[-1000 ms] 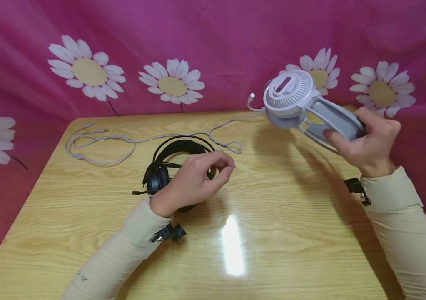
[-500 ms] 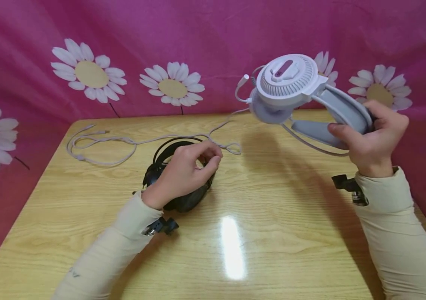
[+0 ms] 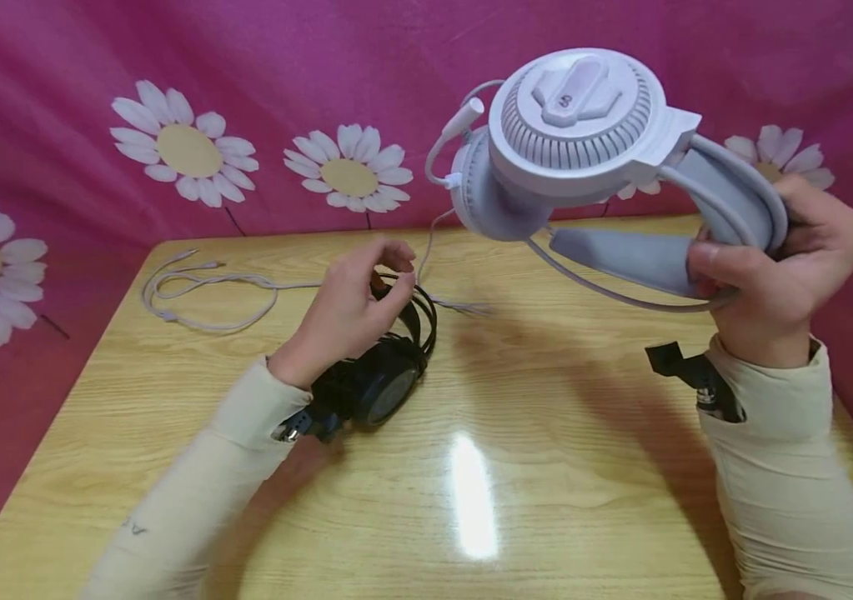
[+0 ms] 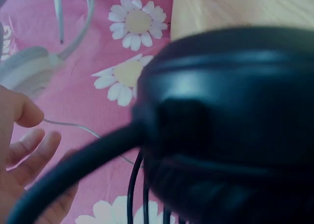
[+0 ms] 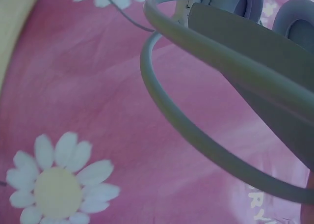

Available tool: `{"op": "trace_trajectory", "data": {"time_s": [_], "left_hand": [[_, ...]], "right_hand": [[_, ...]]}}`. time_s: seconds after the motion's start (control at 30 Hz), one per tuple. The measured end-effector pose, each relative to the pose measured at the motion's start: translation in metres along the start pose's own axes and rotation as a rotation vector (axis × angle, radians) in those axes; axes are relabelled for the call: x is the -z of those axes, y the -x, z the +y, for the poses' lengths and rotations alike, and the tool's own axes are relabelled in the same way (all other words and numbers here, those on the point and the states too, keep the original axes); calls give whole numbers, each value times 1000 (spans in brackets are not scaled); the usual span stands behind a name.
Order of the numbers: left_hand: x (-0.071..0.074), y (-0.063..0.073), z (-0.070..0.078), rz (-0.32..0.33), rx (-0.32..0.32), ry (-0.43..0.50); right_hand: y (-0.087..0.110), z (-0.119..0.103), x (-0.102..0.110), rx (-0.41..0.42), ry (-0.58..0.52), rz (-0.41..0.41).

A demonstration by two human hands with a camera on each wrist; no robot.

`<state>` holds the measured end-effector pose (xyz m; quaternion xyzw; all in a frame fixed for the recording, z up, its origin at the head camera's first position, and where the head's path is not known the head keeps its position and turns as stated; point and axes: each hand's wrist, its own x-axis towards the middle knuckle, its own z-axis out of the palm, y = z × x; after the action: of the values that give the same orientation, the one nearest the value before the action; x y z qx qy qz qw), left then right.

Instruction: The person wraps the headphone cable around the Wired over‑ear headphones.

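My right hand [image 3: 809, 267] holds a white headset [image 3: 576, 167] up off the table, gripping the padded headband, with the ear cups pointing away to the left. Its short microphone [image 3: 464, 118] sticks out beside them. Over a black headset [image 3: 388, 392] hovers my left hand [image 3: 354, 296], its fingers loosely curved and the thumb tip apart from them. In the left wrist view a black ear cup [image 4: 245, 116] fills the right side, and a microphone boom [image 4: 78, 167] crosses in front of the fingers. The grey headband wires [image 5: 191, 130] show in the right wrist view.
A thin pale cable [image 3: 253, 282] runs from the white headset and lies looped at the table's back left. Behind the wooden table [image 3: 584, 492] hangs a pink cloth [image 3: 426, 58] with daisies. Black wrist mounts [image 3: 684, 367] sit at both cuffs.
The white headset has come nearer and grown larger in view, held by the right hand. My left hand has moved left and a little up; the black headset beneath it has turned and tilted.
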<state>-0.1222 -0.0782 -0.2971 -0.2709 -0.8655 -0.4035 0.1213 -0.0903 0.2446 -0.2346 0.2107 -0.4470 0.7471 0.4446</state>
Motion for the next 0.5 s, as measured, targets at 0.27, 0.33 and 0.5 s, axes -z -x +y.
{"op": "trace_trajectory", "data": {"time_s": [0.27,0.33,0.5], "left_hand": [[-1,-20,-8,-2,65,-31],[0,-22,-8,-30,75,-51],[3,-24,-4,-86,63,-106]], "right_hand": [[-4,4,20,-64,-323,0],[-5,4,26,-87,-404,-36],[-6,-1,34,-199,-673,-143]]}}
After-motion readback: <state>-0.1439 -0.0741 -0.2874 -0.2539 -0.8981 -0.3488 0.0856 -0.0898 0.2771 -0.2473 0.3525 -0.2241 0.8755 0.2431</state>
